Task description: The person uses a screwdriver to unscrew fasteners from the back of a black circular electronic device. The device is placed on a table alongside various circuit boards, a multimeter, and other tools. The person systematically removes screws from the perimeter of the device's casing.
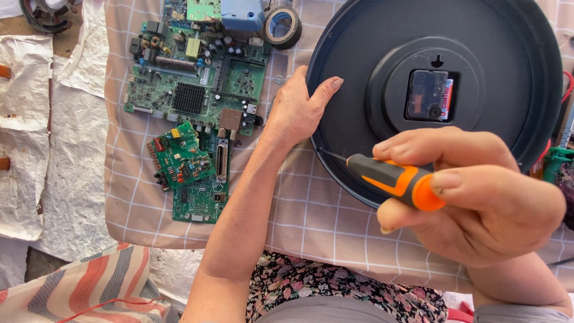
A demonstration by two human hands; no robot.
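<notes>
My right hand [478,191] is closed around an orange-and-black screwdriver [391,179], its shaft running up and to the left from my grip so that the tip meets the lower-left rim of the black clock back [359,90]. The clock lies face down on the checked cloth of the worktop [311,221], with its movement box [429,94] set in the raised centre, well apart from the tip. My left hand [297,110] lies spread on the clock's left edge, fingers loosely open, thumb over the rim, gripping nothing, just above where the tip touches. So the tool's long axis slants from lower right to upper left, and the left hand is the nearer of the two to the contact point. Left of the clock lie green circuit boards [194,78], and a roll of black tape [282,27] sits near its upper-left edge.
</notes>
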